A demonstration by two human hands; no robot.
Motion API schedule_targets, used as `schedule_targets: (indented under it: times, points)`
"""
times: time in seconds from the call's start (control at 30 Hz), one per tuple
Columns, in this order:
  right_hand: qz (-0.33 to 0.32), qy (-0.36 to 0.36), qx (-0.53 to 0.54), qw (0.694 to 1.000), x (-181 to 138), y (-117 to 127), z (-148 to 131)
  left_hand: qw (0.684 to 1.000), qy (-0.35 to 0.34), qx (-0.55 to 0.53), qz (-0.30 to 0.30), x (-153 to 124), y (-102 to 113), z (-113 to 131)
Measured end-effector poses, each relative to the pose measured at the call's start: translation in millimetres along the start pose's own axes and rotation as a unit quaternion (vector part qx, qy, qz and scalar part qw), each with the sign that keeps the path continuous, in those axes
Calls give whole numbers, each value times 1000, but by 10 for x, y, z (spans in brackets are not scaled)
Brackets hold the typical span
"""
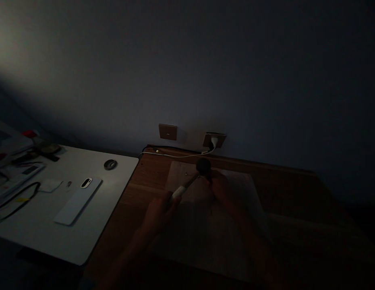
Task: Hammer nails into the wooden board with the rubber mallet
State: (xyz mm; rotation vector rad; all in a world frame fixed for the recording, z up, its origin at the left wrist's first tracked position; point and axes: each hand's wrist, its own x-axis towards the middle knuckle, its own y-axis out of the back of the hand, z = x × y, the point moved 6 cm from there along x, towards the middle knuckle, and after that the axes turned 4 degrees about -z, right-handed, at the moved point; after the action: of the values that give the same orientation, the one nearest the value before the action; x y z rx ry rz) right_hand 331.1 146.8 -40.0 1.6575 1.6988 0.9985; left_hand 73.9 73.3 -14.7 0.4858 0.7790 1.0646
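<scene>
My left hand (160, 211) is closed around the pale handle (178, 194) of a slim tool, whose greyish shaft (191, 180) slants up to the right. At the shaft's far end is a dark round object (203, 166). My right hand (220, 185) has its fingers drawn together against this object's lower right side. It is too dark to tell whether the round piece belongs to the tool or sits in my right fingers. Beneath both hands lies a thin pale sheet (187, 225) on the wooden table. A tiny shiny bit (186, 174) rests on the sheet left of the round object.
To the left, a white table (93, 237) carries a pale phone (78, 201), a roll of tape (110, 164), a black cable (27, 189) and mixed items. Behind the wooden table (123, 225), a white plug (214, 141) sits in a wall socket, its cord running left along the edge.
</scene>
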Motion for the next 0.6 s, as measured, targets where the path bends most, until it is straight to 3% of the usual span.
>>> schedule_targets:
  times: [0.13, 0.3, 0.4, 0.6]
  points:
    - [5, -25, 9, 1000, -25, 84, 106, 1000, -7, 23, -8, 49, -12, 96]
    - [23, -55, 1, 998, -160, 428, 365, 998, -8, 51, -22, 77, -22, 110]
    - [-2, -41, -10, 999, -262, 556, 411, 996, -14, 77, -38, 89, -66, 100]
    - [-83, -8, -48, 995, -357, 452, 306, 994, -11, 94, -48, 93, -110, 117]
